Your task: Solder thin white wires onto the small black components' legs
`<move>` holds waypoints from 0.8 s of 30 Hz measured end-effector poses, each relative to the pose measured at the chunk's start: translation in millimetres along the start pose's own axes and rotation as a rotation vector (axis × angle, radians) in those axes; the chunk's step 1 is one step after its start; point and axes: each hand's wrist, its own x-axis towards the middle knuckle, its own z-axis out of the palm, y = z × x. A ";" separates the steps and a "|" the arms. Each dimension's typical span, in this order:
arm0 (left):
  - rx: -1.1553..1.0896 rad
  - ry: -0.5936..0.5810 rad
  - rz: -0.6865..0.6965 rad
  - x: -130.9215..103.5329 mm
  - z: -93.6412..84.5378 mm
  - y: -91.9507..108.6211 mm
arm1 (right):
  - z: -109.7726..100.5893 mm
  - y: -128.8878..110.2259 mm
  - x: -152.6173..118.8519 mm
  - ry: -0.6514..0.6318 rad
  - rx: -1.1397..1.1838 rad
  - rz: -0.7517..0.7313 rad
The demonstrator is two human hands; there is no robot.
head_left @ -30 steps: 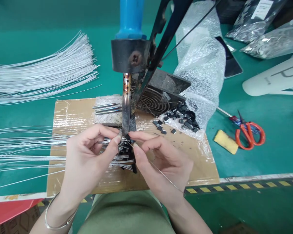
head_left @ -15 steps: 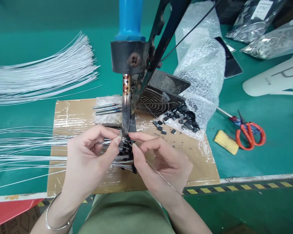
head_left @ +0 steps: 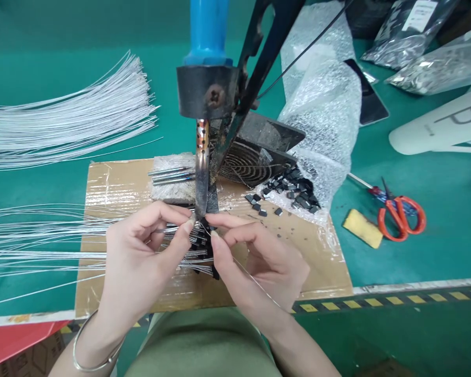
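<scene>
A blue-handled soldering iron (head_left: 208, 36) is clamped upright with its dark tip (head_left: 201, 201) pointing down. Just left of that tip, my left hand (head_left: 147, 251) pinches something small between thumb and forefinger; the piece is mostly hidden. On the right of the tip, my right hand (head_left: 259, 256) has thumb and forefinger closed on a thin wire (head_left: 255, 280), which trails down across the palm side. Beneath my fingers lie white wires (head_left: 198, 255) with black pieces at their ends, on the cardboard (head_left: 314, 262).
Loose black parts (head_left: 298, 191) lie by bubble wrap (head_left: 322, 115) and a round-grilled fan (head_left: 247, 162). Red-handled scissors (head_left: 402, 217) and a yellow sponge (head_left: 363, 229) are at right. A wire bundle (head_left: 82, 115) lies at left, metal rods (head_left: 172, 176) on a pad.
The whole view has shifted very slightly. Both hands keep nearly the same pose at the iron's tip.
</scene>
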 end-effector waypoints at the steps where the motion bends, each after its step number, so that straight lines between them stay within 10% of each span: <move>1: 0.003 0.006 -0.002 0.2 0.3 0.1 | 0.0 0.2 -0.1 -0.002 -0.003 0.002; 24: 0.012 0.007 0.018 -0.8 1.5 2.0 | 1.0 -1.4 -0.1 0.017 -0.050 -0.007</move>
